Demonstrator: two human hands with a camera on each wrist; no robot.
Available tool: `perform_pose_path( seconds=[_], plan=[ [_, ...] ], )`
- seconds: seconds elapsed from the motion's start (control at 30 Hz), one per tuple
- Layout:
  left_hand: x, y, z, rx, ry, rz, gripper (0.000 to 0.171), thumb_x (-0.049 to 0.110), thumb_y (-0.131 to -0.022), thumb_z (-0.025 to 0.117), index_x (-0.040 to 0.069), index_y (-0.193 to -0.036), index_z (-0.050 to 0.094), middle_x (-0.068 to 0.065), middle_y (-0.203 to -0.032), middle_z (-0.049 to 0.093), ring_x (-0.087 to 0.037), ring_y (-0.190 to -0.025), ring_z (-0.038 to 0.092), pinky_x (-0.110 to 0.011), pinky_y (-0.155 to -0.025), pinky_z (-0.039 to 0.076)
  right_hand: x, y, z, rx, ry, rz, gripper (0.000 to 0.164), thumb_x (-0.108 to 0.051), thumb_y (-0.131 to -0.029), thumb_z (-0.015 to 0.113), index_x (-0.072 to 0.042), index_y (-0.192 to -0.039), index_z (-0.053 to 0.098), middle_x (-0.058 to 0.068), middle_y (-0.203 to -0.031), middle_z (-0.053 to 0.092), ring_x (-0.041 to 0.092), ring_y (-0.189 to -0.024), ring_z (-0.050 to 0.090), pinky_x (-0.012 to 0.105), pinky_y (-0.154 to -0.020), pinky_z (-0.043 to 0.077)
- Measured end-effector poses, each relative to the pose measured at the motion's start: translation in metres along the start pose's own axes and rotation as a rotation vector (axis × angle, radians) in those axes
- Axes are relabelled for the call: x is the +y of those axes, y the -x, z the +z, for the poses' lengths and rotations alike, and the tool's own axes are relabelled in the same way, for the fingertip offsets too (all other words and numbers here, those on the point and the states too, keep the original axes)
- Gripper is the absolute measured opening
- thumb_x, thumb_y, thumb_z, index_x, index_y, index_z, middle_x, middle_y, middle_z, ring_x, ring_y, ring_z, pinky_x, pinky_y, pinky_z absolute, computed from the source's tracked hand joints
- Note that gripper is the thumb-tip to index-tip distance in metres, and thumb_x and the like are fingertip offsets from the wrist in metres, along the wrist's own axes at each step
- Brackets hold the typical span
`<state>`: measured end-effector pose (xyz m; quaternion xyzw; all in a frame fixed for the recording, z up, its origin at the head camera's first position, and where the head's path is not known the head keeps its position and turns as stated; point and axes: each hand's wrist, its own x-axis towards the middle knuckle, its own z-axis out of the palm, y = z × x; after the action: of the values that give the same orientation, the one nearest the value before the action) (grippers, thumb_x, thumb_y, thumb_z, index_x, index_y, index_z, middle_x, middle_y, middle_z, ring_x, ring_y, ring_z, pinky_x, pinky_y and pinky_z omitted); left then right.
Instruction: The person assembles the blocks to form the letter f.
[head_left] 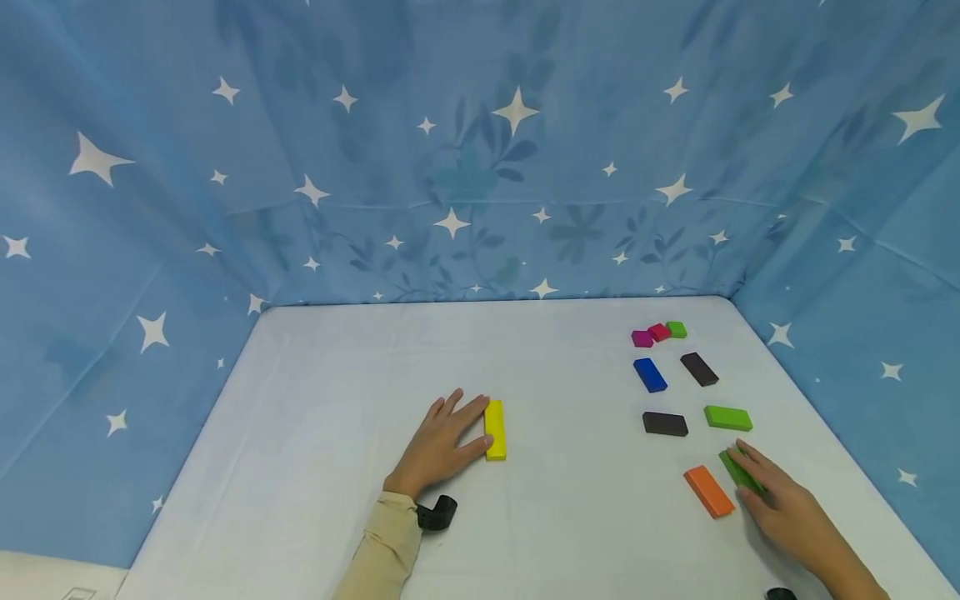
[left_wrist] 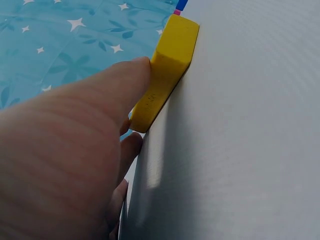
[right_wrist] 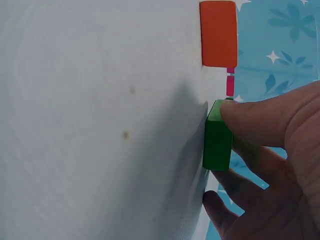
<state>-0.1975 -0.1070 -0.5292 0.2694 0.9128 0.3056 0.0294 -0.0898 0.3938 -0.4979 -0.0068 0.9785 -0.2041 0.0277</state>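
The left hand (head_left: 442, 446) sits just below the middle of the frame, fingers spread and fairly straight, with thumb and index finger touching the yellow block (head_left: 497, 425). That block stands lengthwise up the frame on the white tabletop (head_left: 315, 375). A wide stretch of tabletop runs left of the hand to the slanting left edge, and another lies between the yellow block and the group at the right.

At the lower right, the right hand (head_left: 783, 500) has thumb and fingers closed on a dark green block (right_wrist: 218, 142), with only a small opening between them. An orange block (head_left: 709, 492) lies just left of it, a narrow gap between, so room on that side is tight. Just above is a light green block (head_left: 728, 418), near the table's right edge; a lower black block (head_left: 665, 424) lies to its left.

Higher up are a blue block (head_left: 650, 376) and an upper black block (head_left: 700, 369), side by side with a gap. Near the far edge, at the upper right of the tabletop, a purple block (head_left: 642, 338), a red block (head_left: 659, 332) and a small green block (head_left: 677, 330) sit close together. The starry blue curtain (head_left: 480, 150) rises along the far edge.
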Motion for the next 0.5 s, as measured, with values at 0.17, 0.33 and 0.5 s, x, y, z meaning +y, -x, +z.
perform_pose_path(
  seconds=[0.17, 0.33, 0.5],
  plan=[
    [0.001, -0.001, 0.001, -0.007, 0.012, -0.004, 0.066, 0.044, -0.108, 0.063, 0.013, -0.164, 0.046, -0.005, -0.166, 0.046, -0.035, -0.161, 0.025, -0.053, -0.131, 0.012, 0.007, 0.002, -0.005, -0.031, 0.056, 0.027, 0.065, -0.016, -0.099, 0.076, 0.016, -0.149, 0.050, 0.042, -0.153, 0.041, 0.068, -0.134, 0.042, 0.080, -0.102, 0.040],
    [0.002, -0.001, 0.003, -0.001, 0.017, 0.003, 0.066, 0.044, -0.108, 0.063, 0.012, -0.164, 0.047, -0.006, -0.166, 0.047, -0.036, -0.161, 0.025, -0.055, -0.131, 0.013, 0.011, 0.004, -0.012, -0.095, 0.096, 0.032, 0.067, -0.015, -0.093, 0.082, 0.015, -0.146, 0.053, 0.044, -0.149, 0.043, 0.070, -0.129, 0.045, 0.080, -0.097, 0.045],
    [0.001, -0.001, 0.001, 0.009, 0.002, 0.002, 0.066, 0.043, -0.108, 0.063, 0.013, -0.164, 0.047, -0.006, -0.166, 0.047, -0.035, -0.160, 0.026, -0.054, -0.131, 0.013, 0.010, 0.003, -0.013, -0.096, 0.088, 0.017, 0.067, -0.011, -0.089, 0.085, 0.016, -0.142, 0.056, 0.045, -0.145, 0.045, 0.069, -0.126, 0.047, 0.078, -0.096, 0.047]
  ],
)
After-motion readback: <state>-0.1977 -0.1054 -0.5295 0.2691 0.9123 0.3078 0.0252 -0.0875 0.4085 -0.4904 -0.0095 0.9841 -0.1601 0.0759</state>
